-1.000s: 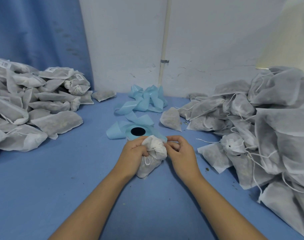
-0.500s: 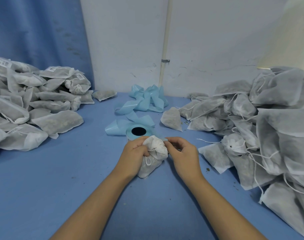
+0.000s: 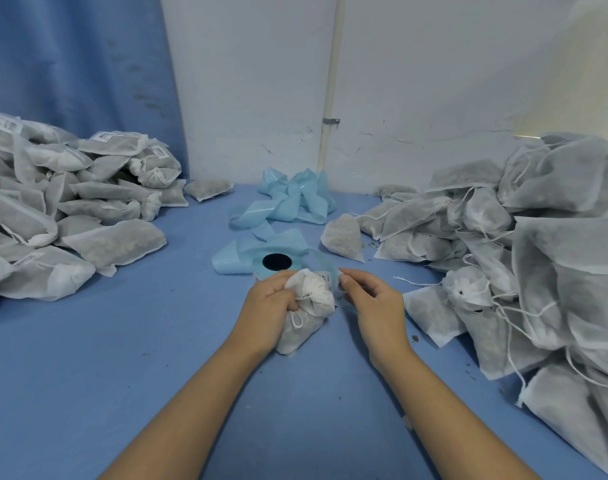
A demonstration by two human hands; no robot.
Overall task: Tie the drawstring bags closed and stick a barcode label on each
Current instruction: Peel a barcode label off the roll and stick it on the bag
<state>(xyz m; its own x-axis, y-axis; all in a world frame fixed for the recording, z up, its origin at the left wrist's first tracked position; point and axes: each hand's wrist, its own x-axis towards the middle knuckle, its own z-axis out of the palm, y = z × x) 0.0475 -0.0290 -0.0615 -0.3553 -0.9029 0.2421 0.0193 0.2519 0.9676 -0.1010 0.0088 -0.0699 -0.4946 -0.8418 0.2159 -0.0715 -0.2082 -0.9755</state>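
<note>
Bag [image 3: 309, 299] in L hand [image 3: 269, 306] grip; R hand [image 3: 375, 306] beside, fingers [image 3: 351, 286] bent.

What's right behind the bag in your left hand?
The blue label roll, dark core showing, loose blue backing strip trailing beyond it. The bag and left hand cover the roll's near side.

The bag [image 3: 307, 306] sits in my left hand [image 3: 269, 303] at the middle of the table [image 3: 122, 358], my right hand [image 3: 372, 303] just to its right. Just beyond them stands the label roll [image 3: 276, 263] — farther back, by the wall, the backing strip [image 3: 292, 199] lies heaped. The left pile [image 3: 63, 209] lies far left, the right pile [image 3: 538, 254] along the right — a single bag [image 3: 342, 239] lies between roll and right pile.
</note>
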